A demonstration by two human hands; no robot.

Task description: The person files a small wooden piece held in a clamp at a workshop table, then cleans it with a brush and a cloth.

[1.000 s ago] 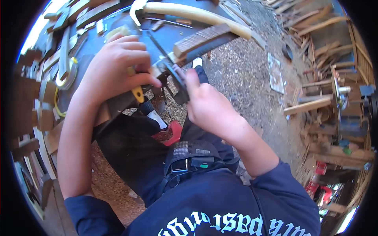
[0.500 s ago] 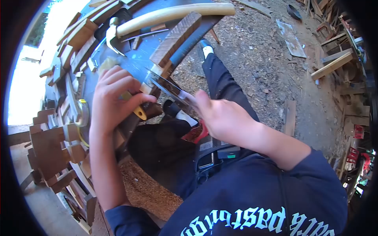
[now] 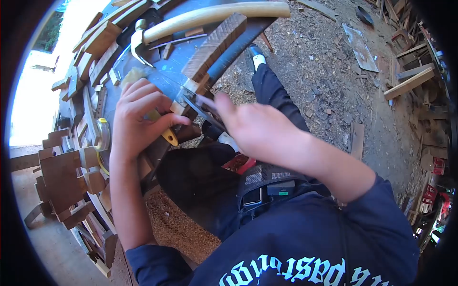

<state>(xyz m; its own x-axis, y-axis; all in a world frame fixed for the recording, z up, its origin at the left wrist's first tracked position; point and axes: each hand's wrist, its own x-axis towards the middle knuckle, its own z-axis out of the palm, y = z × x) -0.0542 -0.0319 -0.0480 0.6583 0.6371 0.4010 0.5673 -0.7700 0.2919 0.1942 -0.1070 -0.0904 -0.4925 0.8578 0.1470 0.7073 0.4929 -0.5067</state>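
Note:
My left hand [image 3: 143, 112] is closed around a yellow-handled brush [image 3: 170, 137]; its pale bristles show beyond the knuckles. The left thumb points at a small light wood block [image 3: 179, 106] at the table's edge. My right hand [image 3: 257, 126] grips a thin-bladed tool that looks like a saw [image 3: 204, 113]. Its blade meets the block's side, and the handle is mostly hidden and blurred. Just above the block, a thick dark wooden bar [image 3: 214, 47] lies along the edge.
A claw hammer [image 3: 214, 13] with a wooden handle lies across the back of the table [image 3: 167, 78], beside a thin metal rod [image 3: 179, 41]. Wood offcuts [image 3: 102, 40] are piled at the left, near a tape measure [image 3: 102, 133]. Sawdust and chips [image 3: 305, 62] cover the floor.
My right hand has moved left and up with the saw, pushing the blade further toward the block. My left hand stays almost where it was.

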